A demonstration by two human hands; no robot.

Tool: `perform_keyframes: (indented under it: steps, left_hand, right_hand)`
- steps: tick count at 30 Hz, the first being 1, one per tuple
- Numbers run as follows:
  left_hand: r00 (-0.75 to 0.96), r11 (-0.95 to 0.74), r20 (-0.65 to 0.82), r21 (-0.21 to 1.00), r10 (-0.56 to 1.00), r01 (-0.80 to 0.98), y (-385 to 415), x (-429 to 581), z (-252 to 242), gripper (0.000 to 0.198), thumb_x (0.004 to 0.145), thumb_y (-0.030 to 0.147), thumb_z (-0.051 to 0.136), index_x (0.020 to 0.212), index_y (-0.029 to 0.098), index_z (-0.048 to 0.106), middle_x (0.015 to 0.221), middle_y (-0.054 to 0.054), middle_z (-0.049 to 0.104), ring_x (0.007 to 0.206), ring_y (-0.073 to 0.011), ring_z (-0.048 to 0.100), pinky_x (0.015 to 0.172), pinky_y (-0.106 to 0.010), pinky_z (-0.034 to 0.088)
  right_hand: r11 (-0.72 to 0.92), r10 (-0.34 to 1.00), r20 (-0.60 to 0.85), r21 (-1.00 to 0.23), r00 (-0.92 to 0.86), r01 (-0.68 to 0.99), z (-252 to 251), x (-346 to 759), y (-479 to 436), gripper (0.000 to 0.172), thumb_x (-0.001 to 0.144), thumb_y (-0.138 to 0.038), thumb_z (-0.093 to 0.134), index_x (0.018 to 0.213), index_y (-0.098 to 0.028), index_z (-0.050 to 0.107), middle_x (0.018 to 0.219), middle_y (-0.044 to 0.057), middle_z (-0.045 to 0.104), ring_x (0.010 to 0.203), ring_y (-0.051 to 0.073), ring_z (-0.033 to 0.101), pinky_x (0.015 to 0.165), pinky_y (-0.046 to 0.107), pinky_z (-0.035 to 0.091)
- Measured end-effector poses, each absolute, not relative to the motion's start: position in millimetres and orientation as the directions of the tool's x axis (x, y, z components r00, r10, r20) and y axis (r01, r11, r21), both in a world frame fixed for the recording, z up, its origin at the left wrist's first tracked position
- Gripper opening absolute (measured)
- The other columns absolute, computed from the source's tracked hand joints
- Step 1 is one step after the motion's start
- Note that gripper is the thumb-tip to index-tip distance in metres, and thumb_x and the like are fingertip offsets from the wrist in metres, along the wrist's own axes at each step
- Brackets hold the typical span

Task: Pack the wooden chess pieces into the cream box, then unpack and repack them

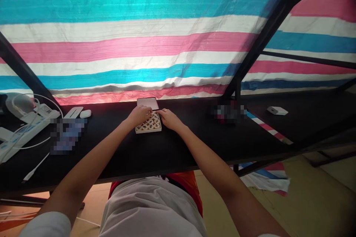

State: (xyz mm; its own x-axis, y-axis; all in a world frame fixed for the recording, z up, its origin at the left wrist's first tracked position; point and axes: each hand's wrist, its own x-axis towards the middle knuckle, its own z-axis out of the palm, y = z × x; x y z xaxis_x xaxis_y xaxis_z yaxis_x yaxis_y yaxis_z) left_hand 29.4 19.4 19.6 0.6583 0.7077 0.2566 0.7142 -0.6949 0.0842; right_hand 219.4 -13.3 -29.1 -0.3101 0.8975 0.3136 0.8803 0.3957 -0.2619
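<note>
A small white box (148, 131) of round xiangqi pieces (151, 122) lies on the black table in front of me. The pieces sit in rows with dark characters on top. Behind the box lies its lid (147, 103), touching or very close to the box's back edge. My left hand (139, 115) reaches over the back left part of the box, its fingers curled down among the pieces; whatever is between the fingertips is hidden. At the back right corner, my right hand (170, 118) rests against the box side with its fingers bent around the edge.
On the left of the black table (122, 157) are a power strip (26, 133) with white cables, a blurred phone-like item (68, 137) and a small white case (85, 113). A blurred dark item (228, 112) and a white block (277, 110) lie right. Striped sheeting hangs behind.
</note>
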Motion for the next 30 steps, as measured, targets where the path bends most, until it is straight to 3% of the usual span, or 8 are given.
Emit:
perform_keyframes:
  steps: [5,8,12,18,25,30]
  left_hand:
    - [0.65,-0.667,0.175,0.058,0.739,0.743,25,30,15,0.025,0.083,0.024,0.047,0.088,0.019,0.071,0.092,-0.008,0.071,0.088,-0.0225,0.063,0.078,-0.029,0.046]
    - [0.622,-0.657,0.223,0.152,0.75,0.738,29,22,14,0.028,0.084,0.031,0.047,0.089,0.019,0.071,0.097,-0.007,0.07,0.089,-0.0223,0.062,0.078,-0.028,0.046]
    - [0.44,-0.523,0.305,0.297,0.844,0.799,51,0,13,0.032,0.084,0.035,0.044,0.095,0.018,0.069,0.095,-0.007,0.069,0.087,-0.0216,0.062,0.076,-0.029,0.046]
    - [0.376,-0.386,0.109,0.402,0.92,0.83,87,-34,1,0.029,0.08,0.035,0.051,0.097,0.02,0.068,0.101,-0.007,0.069,0.093,-0.0235,0.061,0.08,-0.029,0.045]
    - [0.233,-0.23,0.053,0.474,0.971,0.85,100,-19,-6,0.028,0.077,0.043,0.056,0.076,0.017,0.067,0.093,-0.012,0.07,0.092,-0.0305,0.063,0.079,-0.038,0.048]
    - [0.134,-0.063,-0.076,0.595,0.988,0.801,109,-5,-4,0.013,0.068,0.024,0.066,0.073,0.012,0.064,0.076,-0.014,0.068,0.077,-0.03,0.067,0.065,-0.037,0.054]
  right_hand:
    - [0.394,0.899,0.314,-0.273,-0.306,0.878,-28,218,-14,0.044,0.086,-0.006,0.04,0.126,-0.017,0.056,0.108,0.01,0.059,0.096,0.019,0.053,0.088,0.027,0.041]
    - [0.399,0.898,0.315,-0.286,-0.307,0.871,-29,219,-14,0.044,0.087,-0.007,0.038,0.126,-0.016,0.056,0.108,0.011,0.059,0.096,0.02,0.053,0.088,0.027,0.041]
    - [0.402,0.899,0.319,-0.327,-0.3,0.855,-30,220,-13,0.044,0.086,-0.006,0.039,0.126,-0.017,0.055,0.109,0.01,0.059,0.098,0.019,0.053,0.089,0.027,0.041]
    - [0.405,0.903,0.309,-0.379,-0.299,0.832,-29,219,-13,0.044,0.086,-0.004,0.037,0.125,-0.016,0.056,0.106,0.01,0.059,0.096,0.018,0.054,0.088,0.027,0.041]
    - [0.423,0.899,0.33,-0.481,-0.289,0.768,-34,221,-9,0.047,0.084,-0.002,0.037,0.126,-0.016,0.053,0.103,0.009,0.06,0.095,0.017,0.055,0.089,0.028,0.041]
    - [0.429,0.897,0.337,-0.51,-0.286,0.746,-37,222,-7,0.046,0.084,-0.001,0.038,0.124,-0.016,0.054,0.1,0.007,0.061,0.093,0.016,0.055,0.089,0.028,0.041]
